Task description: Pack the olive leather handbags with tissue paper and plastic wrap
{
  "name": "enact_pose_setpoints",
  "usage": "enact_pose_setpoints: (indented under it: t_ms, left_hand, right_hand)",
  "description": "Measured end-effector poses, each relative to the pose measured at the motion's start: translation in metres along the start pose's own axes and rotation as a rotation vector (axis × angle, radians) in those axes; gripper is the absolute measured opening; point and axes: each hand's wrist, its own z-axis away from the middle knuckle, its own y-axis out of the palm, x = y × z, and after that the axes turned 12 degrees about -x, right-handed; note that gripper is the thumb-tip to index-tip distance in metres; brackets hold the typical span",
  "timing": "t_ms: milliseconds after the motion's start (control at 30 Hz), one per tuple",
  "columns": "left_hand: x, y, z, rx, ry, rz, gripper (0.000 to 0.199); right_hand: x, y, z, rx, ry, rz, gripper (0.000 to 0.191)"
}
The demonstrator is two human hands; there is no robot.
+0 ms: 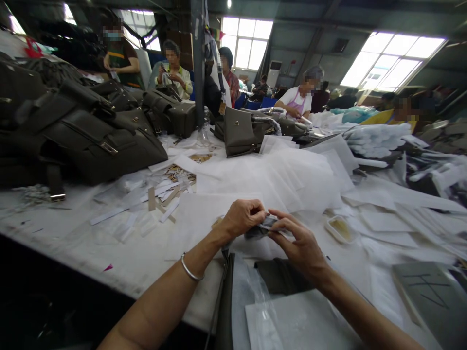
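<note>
Close in front of me, both hands meet at a small dark grey piece (260, 230) with a shiny, film-like surface; its exact kind does not show. My left hand (242, 217), a silver bangle on its wrist, pinches the piece's upper edge with curled fingers. From the other side, my right hand (297, 239) grips it between thumb and fingertips. Below them a dark olive handbag (226, 304) lies at the table's near edge, partly hidden by my right forearm. A white sheet (292, 321) and clear plastic rest on the bag.
Thin white sheets (251, 177) spread across the table (80, 243). Olive handbags (98, 141) pile up at left; another handbag (239, 131) stands at the back. Scrap strips (151, 198) lie left, a small plastic tray (340, 228) right. Several people work beyond.
</note>
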Motion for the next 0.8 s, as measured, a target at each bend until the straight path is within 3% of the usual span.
enact_pose_setpoints:
  t_ms: [100, 200, 433, 633, 700, 800]
  left_hand:
    - [-0.004, -0.001, 0.001, 0.013, 0.090, -0.106, 0.014]
    - [-0.008, -0.004, 0.003, 0.031, 0.146, -0.193, 0.013]
    - [-0.019, -0.015, 0.026, -0.094, 0.210, -0.436, 0.020]
    - [-0.014, 0.000, 0.045, -0.299, 0.322, -0.828, 0.019]
    - [-0.016, 0.004, 0.046, -0.289, 0.292, -0.839, 0.018]
    - [-0.026, 0.002, 0.040, -0.205, 0.119, -0.681, 0.013]
  right_hand:
    - [-0.007, -0.002, -0.007, 0.190, 0.185, -0.123, 0.012]
    - [-0.011, -0.001, -0.015, 0.284, 0.169, -0.228, 0.014]
    - [-0.013, 0.018, -0.033, 0.194, 0.036, -0.187, 0.006]
    - [-0.016, 0.025, -0.037, 0.174, 0.056, -0.246, 0.010]
    - [-0.018, 0.023, -0.034, 0.169, 0.041, -0.264, 0.008]
    - [-0.022, 0.024, -0.029, 0.147, 0.015, -0.264, 0.007]
